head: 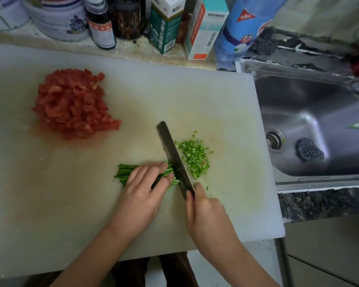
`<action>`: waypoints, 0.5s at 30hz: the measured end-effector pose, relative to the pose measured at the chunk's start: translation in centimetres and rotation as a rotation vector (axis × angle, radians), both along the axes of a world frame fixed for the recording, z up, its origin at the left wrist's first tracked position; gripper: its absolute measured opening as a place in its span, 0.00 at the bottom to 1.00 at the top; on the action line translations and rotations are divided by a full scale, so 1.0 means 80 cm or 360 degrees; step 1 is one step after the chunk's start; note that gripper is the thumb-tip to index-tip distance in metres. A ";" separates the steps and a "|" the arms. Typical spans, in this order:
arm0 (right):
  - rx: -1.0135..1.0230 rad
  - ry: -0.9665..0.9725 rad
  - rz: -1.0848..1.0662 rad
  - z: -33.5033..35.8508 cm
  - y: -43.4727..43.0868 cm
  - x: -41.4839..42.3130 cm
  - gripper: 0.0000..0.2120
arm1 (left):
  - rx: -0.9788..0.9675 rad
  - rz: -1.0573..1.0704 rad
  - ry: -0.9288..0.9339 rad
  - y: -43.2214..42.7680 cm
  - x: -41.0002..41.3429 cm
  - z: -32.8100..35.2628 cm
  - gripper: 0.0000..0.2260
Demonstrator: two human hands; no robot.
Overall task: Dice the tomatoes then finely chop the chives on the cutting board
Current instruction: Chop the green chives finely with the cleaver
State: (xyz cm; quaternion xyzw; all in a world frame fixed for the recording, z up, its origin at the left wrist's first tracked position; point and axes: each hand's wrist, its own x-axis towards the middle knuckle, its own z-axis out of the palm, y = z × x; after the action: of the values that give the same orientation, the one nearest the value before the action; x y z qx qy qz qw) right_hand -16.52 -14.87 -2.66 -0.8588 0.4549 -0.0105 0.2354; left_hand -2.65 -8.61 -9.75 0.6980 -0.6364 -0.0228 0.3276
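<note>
While a dark-bladed knife (173, 156) stands edge-down across a bundle of chives (122, 172), a person works at a white cutting board (50, 204) lying on the table (133, 51) beside a steel sink (311, 96). The right hand (207, 216) has its grip closed around the knife's handle, which is hidden inside the fist, with the thumb raised near the blade's heel. The left hand (141, 189) lies over the bundle, its grip curled down on the stalks, fingertips just beside the flat of the blade. Uncut stalks stick out to the left of that hand, near the board's front middle. Right of the blade sits a small scatter of chopped chives (195, 158). Well apart, toward the board's far left, a heap of diced tomatoes (73, 104) rests on a reddish wet patch. Along the table's back edge stand a dark bottle (101, 23), a green carton (166, 23), a white and orange carton (203, 27) and a blue plastic bottle (243, 27). A dark scouring pad (310, 150) lies in the sink near the drain (274, 139).
</note>
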 end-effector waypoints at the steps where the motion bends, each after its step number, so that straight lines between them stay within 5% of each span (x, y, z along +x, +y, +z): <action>1: 0.0061 0.0011 -0.0021 0.003 0.004 -0.005 0.09 | 0.0006 -0.0002 -0.0008 0.000 0.000 -0.001 0.03; 15: 0.0379 -0.0269 -0.0179 0.013 -0.059 0.008 0.11 | -0.0020 0.0011 -0.0036 0.001 -0.001 -0.006 0.04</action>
State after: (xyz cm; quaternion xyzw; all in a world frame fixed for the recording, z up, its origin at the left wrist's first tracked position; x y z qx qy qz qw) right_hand -15.89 -19.56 -1.59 -0.7941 0.4788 -0.0420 0.3722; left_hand -2.70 -8.51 -10.23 0.6983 -0.6378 -0.0098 0.3247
